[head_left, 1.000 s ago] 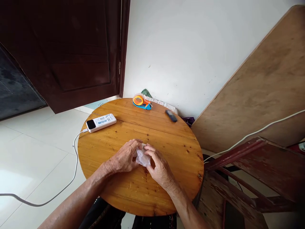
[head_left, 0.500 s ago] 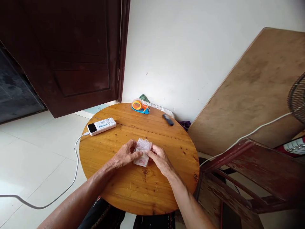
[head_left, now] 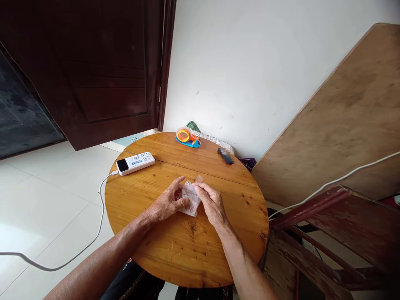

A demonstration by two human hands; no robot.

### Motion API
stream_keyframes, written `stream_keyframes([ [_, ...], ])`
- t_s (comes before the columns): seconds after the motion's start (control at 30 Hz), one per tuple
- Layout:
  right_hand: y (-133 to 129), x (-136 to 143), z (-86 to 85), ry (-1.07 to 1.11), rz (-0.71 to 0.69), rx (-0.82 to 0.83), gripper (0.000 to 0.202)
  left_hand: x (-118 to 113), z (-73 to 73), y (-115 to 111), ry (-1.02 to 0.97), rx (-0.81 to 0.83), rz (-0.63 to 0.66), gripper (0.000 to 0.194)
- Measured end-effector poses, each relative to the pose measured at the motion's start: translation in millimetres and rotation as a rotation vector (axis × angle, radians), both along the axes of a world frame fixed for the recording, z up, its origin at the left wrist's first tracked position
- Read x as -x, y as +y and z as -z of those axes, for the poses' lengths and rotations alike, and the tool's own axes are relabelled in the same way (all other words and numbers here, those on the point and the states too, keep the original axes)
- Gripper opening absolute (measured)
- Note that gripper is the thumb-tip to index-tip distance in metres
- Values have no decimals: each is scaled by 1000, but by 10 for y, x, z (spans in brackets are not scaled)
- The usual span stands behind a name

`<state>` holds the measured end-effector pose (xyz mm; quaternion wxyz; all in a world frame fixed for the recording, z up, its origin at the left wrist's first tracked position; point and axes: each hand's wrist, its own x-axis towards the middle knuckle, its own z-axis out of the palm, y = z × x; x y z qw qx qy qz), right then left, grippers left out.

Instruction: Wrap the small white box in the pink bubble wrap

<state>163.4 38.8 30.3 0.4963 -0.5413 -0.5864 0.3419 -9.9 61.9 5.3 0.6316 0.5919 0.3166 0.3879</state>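
head camera: one round table (head_left: 187, 258), one tape holder (head_left: 188, 138), one white gadget (head_left: 136, 163), two hands, one small packet (head_left: 191, 196). the packet is see-through, crinkly, pink-marked, near the table's middle. left hand (head_left: 168, 202) holds its side; right hand (head_left: 212, 204) pinches its top.

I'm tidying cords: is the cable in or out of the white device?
In: the cable meets the device at its left end, no gap showing.
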Motion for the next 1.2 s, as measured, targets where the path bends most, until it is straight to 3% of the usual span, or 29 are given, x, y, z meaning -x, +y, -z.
stream_keyframes([
  [0.3,-67,79,82,-101,-28,-176,23,-16,113,60,43,-113,-55,76],
  [0.5,29,113,127,-169,-12,-186,23,-52,87,65,151,-160,-147,67],
  [0.83,194,20,35,-250,-5,-55,34,-74,139,93,28,-45,-176,74],
  [1.0,170,20,25,-196,-12,-108,24,-73,130,96,70,-33,-196,67],
  [1.2,58,-22,-46,-328,-171,-261,20,-56,94,96,80,-95,-174,58],
])
